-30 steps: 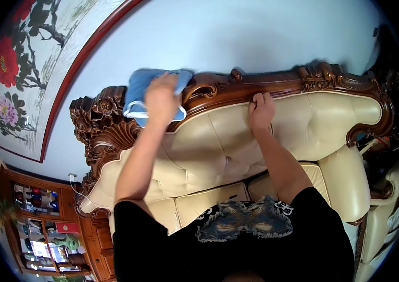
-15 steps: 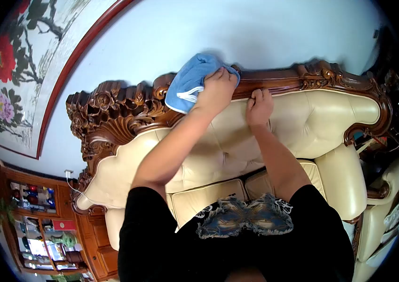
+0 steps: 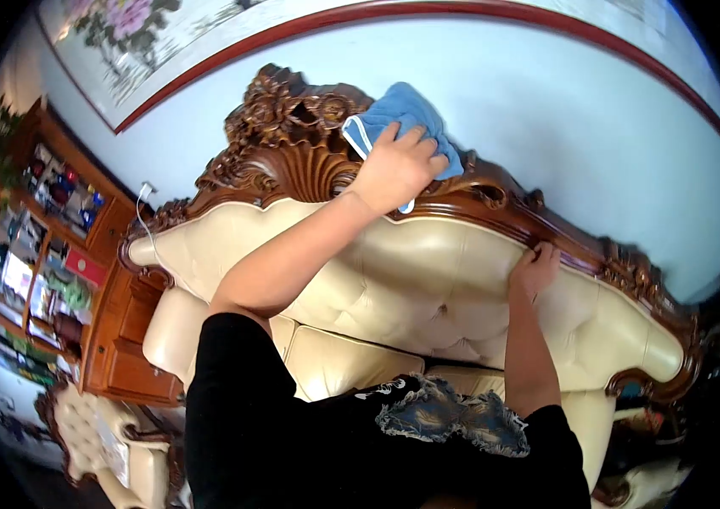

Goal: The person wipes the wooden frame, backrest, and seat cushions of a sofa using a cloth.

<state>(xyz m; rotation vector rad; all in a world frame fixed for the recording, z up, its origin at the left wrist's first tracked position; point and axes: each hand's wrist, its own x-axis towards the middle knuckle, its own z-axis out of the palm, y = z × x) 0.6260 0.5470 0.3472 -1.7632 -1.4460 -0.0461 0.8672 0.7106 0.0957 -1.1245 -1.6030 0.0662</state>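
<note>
Pressed over a blue cloth (image 3: 408, 106) with white edging is my left hand (image 3: 398, 170), its fingers bent into the fabric. The cloth lies against the top of the carved wooden sofa frame (image 3: 538, 227), just right of the tall crest (image 3: 300, 165). It hides part of the carving there. Lower and to the right, my right hand (image 3: 535, 270) has its fingers curled at the frame's lower edge, where the wood meets the cream tufted backrest (image 3: 440, 284). Its fingertips are partly hidden.
Behind the sofa, a framed flower painting (image 3: 360, 12) hangs on the pale wall. A white plug with a cord (image 3: 148, 191) is at the left. Beyond it stand a wooden display cabinet (image 3: 126, 348) and a cream armchair (image 3: 80, 433). Seat cushions (image 3: 351, 360) lie below the backrest.
The view has turned, tilting the sofa and showing more of the painting. With the cloth, my left hand has shifted up along the carved top; my hands are now farther apart.
</note>
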